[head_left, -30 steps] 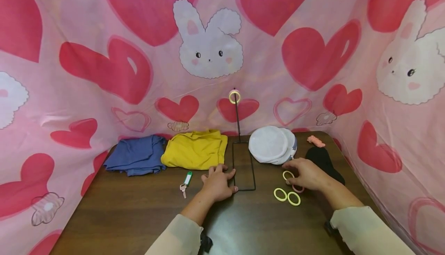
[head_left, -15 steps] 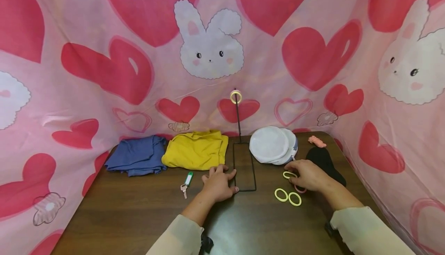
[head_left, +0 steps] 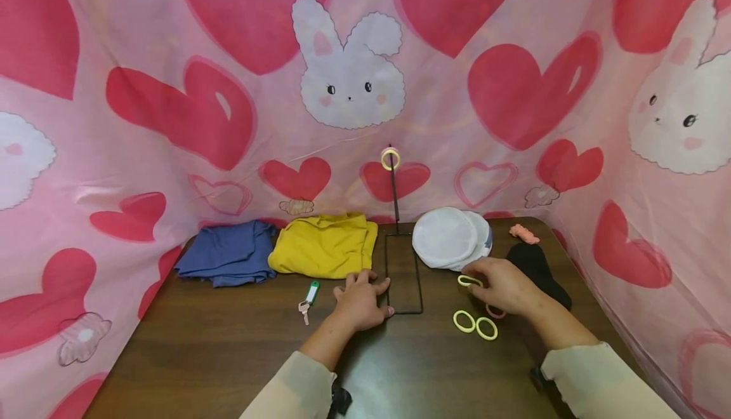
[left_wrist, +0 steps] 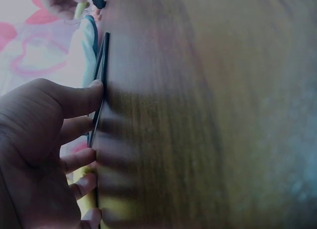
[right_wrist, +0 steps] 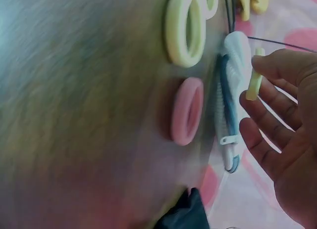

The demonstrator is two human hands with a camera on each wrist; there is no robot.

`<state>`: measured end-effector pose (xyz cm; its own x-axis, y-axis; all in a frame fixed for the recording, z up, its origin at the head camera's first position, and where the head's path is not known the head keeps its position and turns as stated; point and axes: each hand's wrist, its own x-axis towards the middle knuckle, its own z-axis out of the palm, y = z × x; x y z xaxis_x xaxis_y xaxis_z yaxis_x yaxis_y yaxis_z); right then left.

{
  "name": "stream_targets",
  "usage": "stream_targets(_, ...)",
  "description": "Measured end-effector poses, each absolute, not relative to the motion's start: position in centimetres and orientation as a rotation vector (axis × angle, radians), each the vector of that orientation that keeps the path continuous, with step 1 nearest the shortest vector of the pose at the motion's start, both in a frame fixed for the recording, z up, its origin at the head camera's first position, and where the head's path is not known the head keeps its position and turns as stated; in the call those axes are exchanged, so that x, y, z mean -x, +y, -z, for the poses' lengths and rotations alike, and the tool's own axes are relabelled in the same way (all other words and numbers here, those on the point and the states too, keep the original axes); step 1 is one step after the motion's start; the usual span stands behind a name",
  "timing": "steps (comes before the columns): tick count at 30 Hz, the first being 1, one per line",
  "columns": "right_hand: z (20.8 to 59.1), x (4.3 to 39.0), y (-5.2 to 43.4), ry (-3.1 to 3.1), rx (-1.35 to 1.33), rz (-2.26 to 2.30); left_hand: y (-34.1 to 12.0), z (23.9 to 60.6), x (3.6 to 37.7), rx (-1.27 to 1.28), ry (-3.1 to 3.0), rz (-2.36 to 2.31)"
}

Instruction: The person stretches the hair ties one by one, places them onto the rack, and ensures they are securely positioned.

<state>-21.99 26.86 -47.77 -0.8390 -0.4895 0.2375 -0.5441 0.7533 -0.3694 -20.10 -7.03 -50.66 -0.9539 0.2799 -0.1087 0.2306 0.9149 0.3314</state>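
My right hand pinches a yellow ring between thumb and fingertips, raised off the table. Below it a pink ring lies on the wood, partly hidden by the hand in the head view. Two more yellow rings lie side by side nearer the front. My left hand rests spread at the left side of a black wire stand's base, its thumb touching the wire. The stand's thin rod rises at the back, with a yellow ring hanging near its top.
Folded blue cloth and yellow cloth lie at the back left. A key with a green tag lies before them. Right of the stand are a white zip pouch, a black soft item and a coral-coloured bundle.
My right hand has lifted the yellow ring and shifted it slightly left, toward the white pouch. My left hand has stayed at the stand's base.
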Motion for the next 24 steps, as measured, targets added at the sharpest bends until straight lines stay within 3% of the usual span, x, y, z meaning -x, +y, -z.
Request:
stream_targets(9, 45.5, 21.6, 25.5, -2.565, -0.908, -0.664, -7.0, 50.7, 20.0, -0.393, 2.926, -0.489)
stream_targets(24, 37.9, 20.6, 21.6, -2.225, -1.060, -0.736, -7.0, 50.5, 20.0, -0.402, 2.919, -0.505)
